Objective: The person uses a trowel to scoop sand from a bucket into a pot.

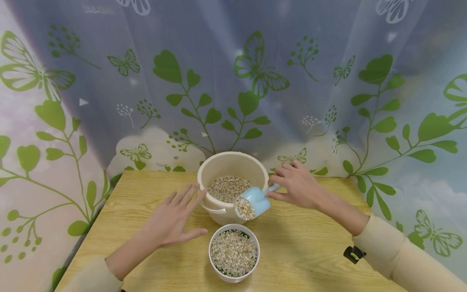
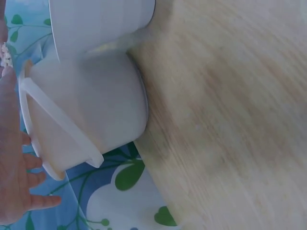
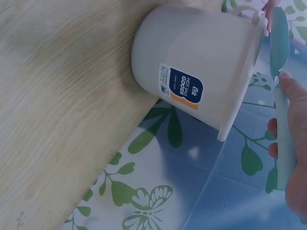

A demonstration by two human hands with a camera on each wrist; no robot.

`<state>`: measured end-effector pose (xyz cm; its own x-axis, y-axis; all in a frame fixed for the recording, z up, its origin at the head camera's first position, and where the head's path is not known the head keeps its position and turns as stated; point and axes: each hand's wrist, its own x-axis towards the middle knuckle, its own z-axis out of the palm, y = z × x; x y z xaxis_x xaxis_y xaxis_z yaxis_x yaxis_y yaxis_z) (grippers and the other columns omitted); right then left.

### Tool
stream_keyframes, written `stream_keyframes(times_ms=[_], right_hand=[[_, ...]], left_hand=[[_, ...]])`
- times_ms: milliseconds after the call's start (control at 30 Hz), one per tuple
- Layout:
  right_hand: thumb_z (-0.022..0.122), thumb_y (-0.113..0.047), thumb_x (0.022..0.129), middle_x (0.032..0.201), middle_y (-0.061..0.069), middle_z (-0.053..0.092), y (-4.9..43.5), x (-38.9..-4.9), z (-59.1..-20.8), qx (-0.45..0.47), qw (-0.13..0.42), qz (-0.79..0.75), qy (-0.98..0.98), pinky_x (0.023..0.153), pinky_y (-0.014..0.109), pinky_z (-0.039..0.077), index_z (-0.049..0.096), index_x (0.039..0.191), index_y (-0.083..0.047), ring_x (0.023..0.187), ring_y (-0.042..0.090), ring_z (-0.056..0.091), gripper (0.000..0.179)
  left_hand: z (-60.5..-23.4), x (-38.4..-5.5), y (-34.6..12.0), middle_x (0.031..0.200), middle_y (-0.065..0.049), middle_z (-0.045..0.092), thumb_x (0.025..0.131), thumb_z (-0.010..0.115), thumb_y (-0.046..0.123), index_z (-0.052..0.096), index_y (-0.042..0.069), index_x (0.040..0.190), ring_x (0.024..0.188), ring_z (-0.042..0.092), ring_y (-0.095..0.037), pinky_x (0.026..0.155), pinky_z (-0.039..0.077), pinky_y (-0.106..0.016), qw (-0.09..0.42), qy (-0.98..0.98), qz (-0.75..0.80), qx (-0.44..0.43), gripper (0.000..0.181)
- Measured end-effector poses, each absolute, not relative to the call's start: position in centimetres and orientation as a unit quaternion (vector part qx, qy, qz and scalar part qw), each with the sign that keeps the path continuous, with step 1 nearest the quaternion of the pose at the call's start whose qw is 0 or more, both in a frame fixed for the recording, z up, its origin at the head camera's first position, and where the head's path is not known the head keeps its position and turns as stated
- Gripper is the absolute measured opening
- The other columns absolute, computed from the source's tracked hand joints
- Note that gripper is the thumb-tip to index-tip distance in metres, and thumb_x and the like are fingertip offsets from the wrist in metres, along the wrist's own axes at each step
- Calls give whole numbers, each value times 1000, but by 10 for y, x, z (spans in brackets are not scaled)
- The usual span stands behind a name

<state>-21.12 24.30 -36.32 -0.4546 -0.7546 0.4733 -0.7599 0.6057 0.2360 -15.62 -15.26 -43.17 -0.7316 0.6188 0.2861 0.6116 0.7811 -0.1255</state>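
Observation:
My right hand (image 1: 297,184) grips the handle of a light blue scoop (image 1: 258,201), which holds some pale gravel (image 1: 244,208) over the near right rim of a cream bucket (image 1: 233,162). Coarse mixed gravel (image 1: 228,187) covers the inside of the bucket. With fingers straight, my left hand (image 1: 171,221) is at the bucket's left rim; the fingertips seem to touch it. In front of the bucket stands a white pot (image 1: 234,279), filled near its rim with pale gravel (image 1: 233,251). The right wrist view shows the scoop's handle (image 3: 285,139) in my curled fingers.
A wooden table (image 1: 306,251) bears the bucket and the pot. Behind it hangs a curtain (image 1: 219,48) printed with leaves and butterflies. The bucket's white handle (image 2: 62,122) hangs down its side, and a label (image 3: 181,86) is on its wall.

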Motion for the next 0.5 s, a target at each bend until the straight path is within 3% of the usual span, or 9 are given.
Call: stream_keyframes(times_ms=[233, 500], right_hand=[[85, -54, 80, 88, -6, 69, 244, -198, -365, 456, 278, -7, -845, 75, 34, 42, 74, 89, -27, 77, 14, 57, 31], [81, -57, 83, 89, -7, 70, 244, -188, -371, 459, 256, -15, -851, 85, 38, 52, 74, 90, -28, 85, 15, 63, 31]], left_hand=[[-436, -138, -153, 169, -17, 40, 92, 47, 85, 31, 13, 167, 155, 43, -38, 116, 51, -57, 165, -925, 25, -340, 105], [-445, -123, -148, 167, -14, 45, 92, 46, 86, 36, 15, 166, 156, 43, -36, 122, 46, -56, 148, -927, 23, -344, 103]])
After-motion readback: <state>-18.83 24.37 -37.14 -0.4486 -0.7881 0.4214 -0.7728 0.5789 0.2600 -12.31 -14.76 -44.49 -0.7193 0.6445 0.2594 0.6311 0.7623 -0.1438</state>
